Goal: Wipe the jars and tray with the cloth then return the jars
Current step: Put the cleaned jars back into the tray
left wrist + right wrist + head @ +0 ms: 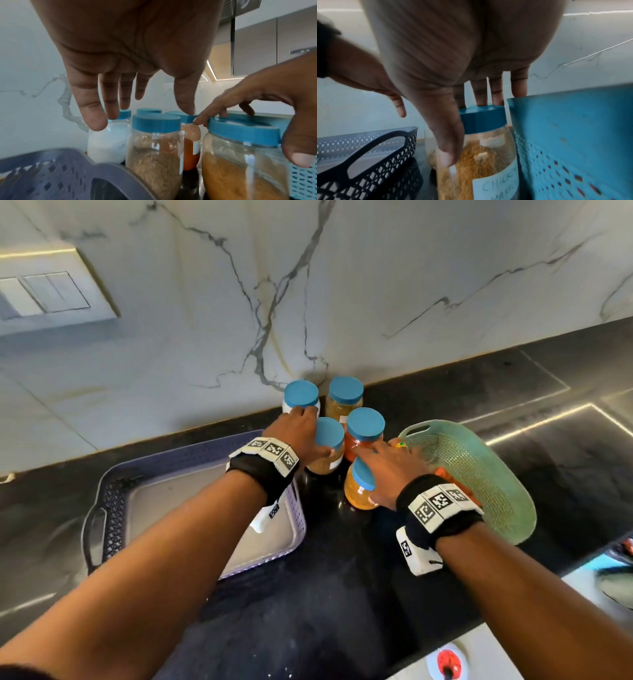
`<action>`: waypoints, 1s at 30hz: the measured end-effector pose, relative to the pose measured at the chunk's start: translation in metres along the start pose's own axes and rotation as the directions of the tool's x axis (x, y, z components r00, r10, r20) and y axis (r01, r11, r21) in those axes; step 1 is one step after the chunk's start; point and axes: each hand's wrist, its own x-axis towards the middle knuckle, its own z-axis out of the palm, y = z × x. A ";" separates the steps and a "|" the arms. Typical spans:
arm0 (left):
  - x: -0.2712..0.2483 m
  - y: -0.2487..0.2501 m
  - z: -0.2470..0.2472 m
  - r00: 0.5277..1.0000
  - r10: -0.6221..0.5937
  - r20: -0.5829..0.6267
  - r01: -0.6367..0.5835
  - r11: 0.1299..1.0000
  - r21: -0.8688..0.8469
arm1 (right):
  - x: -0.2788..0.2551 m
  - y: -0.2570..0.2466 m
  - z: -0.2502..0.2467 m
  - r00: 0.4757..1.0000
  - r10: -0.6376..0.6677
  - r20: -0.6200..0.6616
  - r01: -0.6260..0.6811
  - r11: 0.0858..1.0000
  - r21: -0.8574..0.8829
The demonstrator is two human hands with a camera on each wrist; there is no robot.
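Five blue-lidded jars stand clustered on the black counter by the wall. My left hand (301, 429) hovers over the brown-powder jar (329, 440) (154, 155) with straight fingers, and its little finger touches the white salt jar (300, 397) (108, 144). My right hand (380, 470) (465, 129) grips the nearest jar of orange powder (358, 493) (481, 159), thumb on its side and fingers over the lid. A red-powder jar (364, 426) and a yellowish jar (345, 395) stand behind. The purple tray (113, 498) (368, 155) lies empty at the left. An orange cloth (442, 473) lies in the green basket (479, 467).
The marble wall rises right behind the jars, with a switch plate (51, 292) at the upper left. The green basket (573, 135) presses close to the right of the gripped jar. The counter's front edge runs at the lower right, with the floor below.
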 end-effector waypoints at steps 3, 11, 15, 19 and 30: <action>0.021 0.010 0.010 0.997 -0.039 0.059 0.037 0.999 0.034 | 0.001 0.002 0.001 1.000 -0.010 0.001 0.010 1.000 -0.016; 0.041 0.022 0.024 0.996 -0.079 0.035 0.076 0.994 0.077 | 0.000 0.006 0.005 0.997 -0.064 0.039 0.063 0.998 0.027; 0.032 0.025 0.008 0.999 -0.043 0.009 0.043 0.996 0.076 | -0.003 0.010 0.004 0.997 -0.073 -0.004 0.073 0.993 0.098; 0.000 0.013 -0.039 0.996 0.014 -0.093 -0.015 1.000 -0.014 | -0.008 0.014 -0.004 0.996 -0.046 -0.075 0.060 0.979 0.194; -0.118 -0.147 -0.097 0.992 -0.120 -0.034 0.119 0.993 -0.014 | 0.000 -0.052 -0.082 0.952 -0.025 -0.305 0.119 0.949 0.293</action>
